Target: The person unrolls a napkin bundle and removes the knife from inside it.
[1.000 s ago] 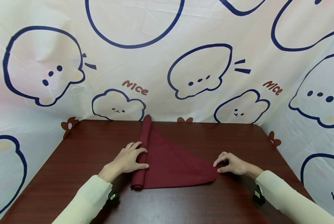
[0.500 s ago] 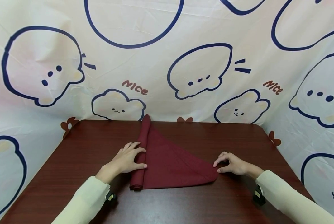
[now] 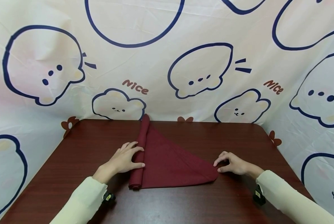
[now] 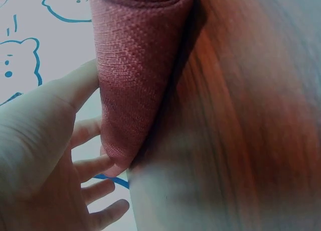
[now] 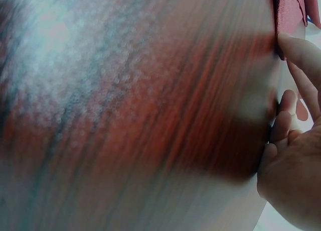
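Note:
A dark red cloth point(image 3: 174, 165) lies on the table, its left side wound into a long roll point(image 3: 136, 175) and its flat part narrowing to a corner at the right. My left hand point(image 3: 122, 159) grips the roll partway along, thumb and fingers bent over it. In the left wrist view the roll's spiral end is at the top, with the fingers point(image 4: 95, 165) along one side. At the flat part's right corner, my right hand point(image 3: 234, 163) pinches the cloth between thumb and index finger. Only a bit of the cloth point(image 5: 290, 12) shows in the right wrist view.
The dark brown wooden table point(image 3: 183, 205) extends around the cloth. Behind it and at both sides hangs a pale curtain point(image 3: 155, 68) printed with cartoon bears. A small black device point(image 3: 258, 196) is worn at the right wrist, with another point(image 3: 109, 198) at the left.
The left hand and the roll have shifted slightly leftward, and the flat part of the cloth is a little wider. My right hand and the corner it pinches have stayed in place.

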Motion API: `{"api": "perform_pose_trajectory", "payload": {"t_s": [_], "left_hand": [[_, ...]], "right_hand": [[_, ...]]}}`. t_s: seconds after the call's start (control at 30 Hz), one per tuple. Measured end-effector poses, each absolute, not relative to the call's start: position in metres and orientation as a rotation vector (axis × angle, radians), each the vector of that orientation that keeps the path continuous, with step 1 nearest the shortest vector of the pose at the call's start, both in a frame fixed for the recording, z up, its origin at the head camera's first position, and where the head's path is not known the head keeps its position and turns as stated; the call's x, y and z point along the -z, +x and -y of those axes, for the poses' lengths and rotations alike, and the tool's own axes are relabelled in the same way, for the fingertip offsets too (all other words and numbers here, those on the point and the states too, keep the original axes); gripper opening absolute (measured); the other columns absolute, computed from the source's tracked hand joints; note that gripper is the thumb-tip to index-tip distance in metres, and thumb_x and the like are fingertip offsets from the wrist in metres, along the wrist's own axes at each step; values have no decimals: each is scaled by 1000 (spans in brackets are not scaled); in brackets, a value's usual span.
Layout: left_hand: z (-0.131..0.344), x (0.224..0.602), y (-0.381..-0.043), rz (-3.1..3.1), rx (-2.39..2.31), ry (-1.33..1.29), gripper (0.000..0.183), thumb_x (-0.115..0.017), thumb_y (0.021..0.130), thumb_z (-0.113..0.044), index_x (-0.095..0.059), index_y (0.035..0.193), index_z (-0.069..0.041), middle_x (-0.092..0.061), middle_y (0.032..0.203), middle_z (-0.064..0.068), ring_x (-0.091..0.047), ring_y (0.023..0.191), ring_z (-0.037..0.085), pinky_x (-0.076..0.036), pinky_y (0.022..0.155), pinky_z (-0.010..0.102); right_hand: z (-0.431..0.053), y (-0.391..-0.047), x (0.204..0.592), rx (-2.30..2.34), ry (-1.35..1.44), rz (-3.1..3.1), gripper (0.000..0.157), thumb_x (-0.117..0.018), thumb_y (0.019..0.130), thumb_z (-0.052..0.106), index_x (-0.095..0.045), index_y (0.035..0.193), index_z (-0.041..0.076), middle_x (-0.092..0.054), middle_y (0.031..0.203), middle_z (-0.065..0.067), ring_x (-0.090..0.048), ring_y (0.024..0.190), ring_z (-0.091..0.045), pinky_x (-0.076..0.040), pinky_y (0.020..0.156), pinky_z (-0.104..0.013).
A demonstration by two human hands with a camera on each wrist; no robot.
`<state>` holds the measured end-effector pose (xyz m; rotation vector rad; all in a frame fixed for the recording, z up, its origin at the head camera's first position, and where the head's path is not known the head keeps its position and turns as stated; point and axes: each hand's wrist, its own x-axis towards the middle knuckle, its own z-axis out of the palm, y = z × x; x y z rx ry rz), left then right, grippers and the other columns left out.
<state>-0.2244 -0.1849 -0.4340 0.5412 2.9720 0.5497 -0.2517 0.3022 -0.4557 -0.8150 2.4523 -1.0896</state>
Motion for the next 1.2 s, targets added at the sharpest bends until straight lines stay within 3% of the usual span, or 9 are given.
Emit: {"api": "perform_pose_trajectory", "payload": {"t_s": [1.2], "left_hand": [[211, 434, -215, -2957, -570, 468, 64, -79, 84, -45, -59, 137, -15, -48, 151, 22, -38, 140, 48, -36, 105, 70]], "right_hand": [[-302, -252, 455, 1090, -843, -2466, 16, -80, 85, 15, -78, 101, 9, -61, 104, -8, -51, 97, -9, -41, 85, -26]]}}
